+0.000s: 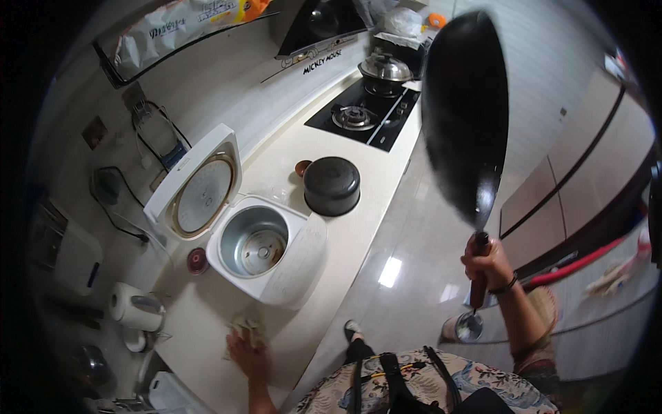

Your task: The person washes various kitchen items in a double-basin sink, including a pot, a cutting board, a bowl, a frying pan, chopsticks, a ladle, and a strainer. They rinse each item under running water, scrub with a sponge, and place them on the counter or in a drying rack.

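Observation:
My right hand (489, 261) grips the brown handle of a large dark wok (465, 114), which is raised above the floor on the right with its bowl away from me. Flat on the countertop, my left hand (248, 354) presses on a pale cloth (252, 328). Just beyond that cloth stands a white rice cooker (305, 269) with its lid (204, 194) raised. Its heating well (253, 240) shows brown stains at the bottom and holds no pot. Farther along, a dark cooking pot (331, 186) rests upside down, with a small brown round object (303, 168) partly behind it.
A gas hob (367, 116) carries a steel-lidded pan (385, 70) at the far end. A white electric kettle (137, 308) and a small red round item (197, 260) are near the wall. Cords hang there. Cabinets (558, 181) line the right; a metal container (463, 327) is below my right hand.

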### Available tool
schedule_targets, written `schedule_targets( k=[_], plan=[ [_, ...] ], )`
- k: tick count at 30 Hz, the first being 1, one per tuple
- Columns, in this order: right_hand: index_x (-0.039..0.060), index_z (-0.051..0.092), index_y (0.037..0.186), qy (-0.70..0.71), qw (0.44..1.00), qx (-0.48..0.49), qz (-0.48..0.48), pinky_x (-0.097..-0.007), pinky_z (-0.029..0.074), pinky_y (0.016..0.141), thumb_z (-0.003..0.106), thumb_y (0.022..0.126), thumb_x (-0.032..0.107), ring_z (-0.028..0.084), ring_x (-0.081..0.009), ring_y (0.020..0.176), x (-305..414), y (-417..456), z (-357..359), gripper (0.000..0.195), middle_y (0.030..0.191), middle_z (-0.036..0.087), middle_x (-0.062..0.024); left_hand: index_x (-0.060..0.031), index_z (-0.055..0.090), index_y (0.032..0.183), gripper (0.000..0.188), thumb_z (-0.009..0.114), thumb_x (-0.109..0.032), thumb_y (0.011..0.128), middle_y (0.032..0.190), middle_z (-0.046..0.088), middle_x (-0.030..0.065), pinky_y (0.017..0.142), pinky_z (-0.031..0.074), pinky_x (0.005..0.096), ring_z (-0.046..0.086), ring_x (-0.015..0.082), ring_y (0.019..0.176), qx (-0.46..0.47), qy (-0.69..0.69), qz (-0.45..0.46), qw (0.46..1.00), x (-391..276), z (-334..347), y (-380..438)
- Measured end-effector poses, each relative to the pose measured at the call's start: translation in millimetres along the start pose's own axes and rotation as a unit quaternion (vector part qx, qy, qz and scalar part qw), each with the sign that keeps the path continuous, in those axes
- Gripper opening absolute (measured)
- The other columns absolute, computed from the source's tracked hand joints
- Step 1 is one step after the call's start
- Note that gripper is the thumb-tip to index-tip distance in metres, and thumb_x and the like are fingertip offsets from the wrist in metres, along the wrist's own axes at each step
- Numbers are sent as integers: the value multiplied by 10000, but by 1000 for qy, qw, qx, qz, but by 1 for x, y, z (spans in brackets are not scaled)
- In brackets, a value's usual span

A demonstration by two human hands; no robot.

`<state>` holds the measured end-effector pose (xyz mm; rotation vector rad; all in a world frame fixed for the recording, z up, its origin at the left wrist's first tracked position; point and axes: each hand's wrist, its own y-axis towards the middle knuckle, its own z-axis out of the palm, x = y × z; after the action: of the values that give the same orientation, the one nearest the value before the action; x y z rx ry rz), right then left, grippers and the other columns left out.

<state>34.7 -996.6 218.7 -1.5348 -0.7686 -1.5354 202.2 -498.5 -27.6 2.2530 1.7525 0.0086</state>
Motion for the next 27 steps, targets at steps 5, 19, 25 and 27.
schedule_targets(
  k=[5,19,25,27],
  plan=[
    [61,431,646,-201,970,-96,100,-244,369,359,636,620,0,469,-118,391,-18,77,-31,215,509,454,-18,-133,363,1271,534,510,-293,782,1355,255,134,1019,132,469,191,348,1257,25,40,-91,995,-10,10,35],
    [26,490,594,-210,966,2,154,-293,380,378,626,664,47,474,-164,410,-33,423,-61,155,516,502,-67,-55,394,1240,504,493,-218,773,1306,300,221,1004,175,491,197,427,1224,-53,21,-182,982,-73,39,1],
    [-3,514,598,-234,959,97,124,-302,405,406,608,682,21,490,-185,425,-24,548,-45,128,533,515,-92,-15,417,1211,465,452,-198,784,1284,338,220,1002,169,495,239,408,1211,-91,53,-257,961,-125,65,-18],
    [-7,516,586,-245,956,90,131,-291,415,405,611,688,35,506,-181,432,-24,573,-44,145,531,519,-92,13,440,1176,464,445,-232,781,1245,372,239,999,178,492,276,408,1182,-106,83,-258,957,-130,72,-19]
  ],
)
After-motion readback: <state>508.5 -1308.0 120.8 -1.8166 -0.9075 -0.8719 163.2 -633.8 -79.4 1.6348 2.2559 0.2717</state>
